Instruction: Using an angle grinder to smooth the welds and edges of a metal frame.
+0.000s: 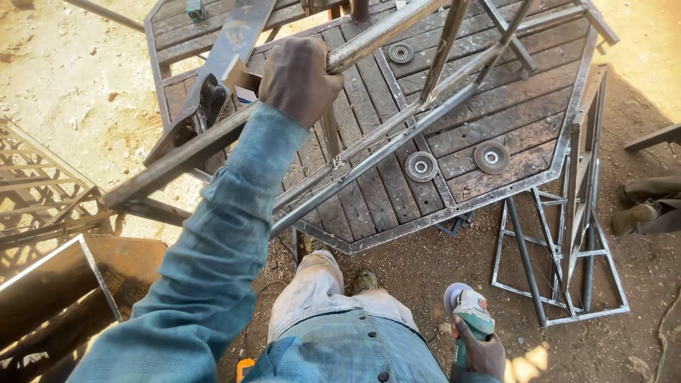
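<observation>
My left hand (298, 78) is raised and closed around a round steel tube of a welded metal frame (397, 135) that lies tilted over a wooden-topped work table (496, 120). My right hand (486, 351) hangs low beside my leg and grips a green angle grinder (468, 312), its disc end pointing up toward the table's edge. My blue sleeve runs from the lower left up to the frame.
Three grinding discs (421, 166) lie on the table planks. A small white box (241, 85) sits by the frame. A steel trestle stand (567, 241) stands on the dirt at right. Another person's boots (635, 216) show at far right. Metal gratings (42, 191) lie at left.
</observation>
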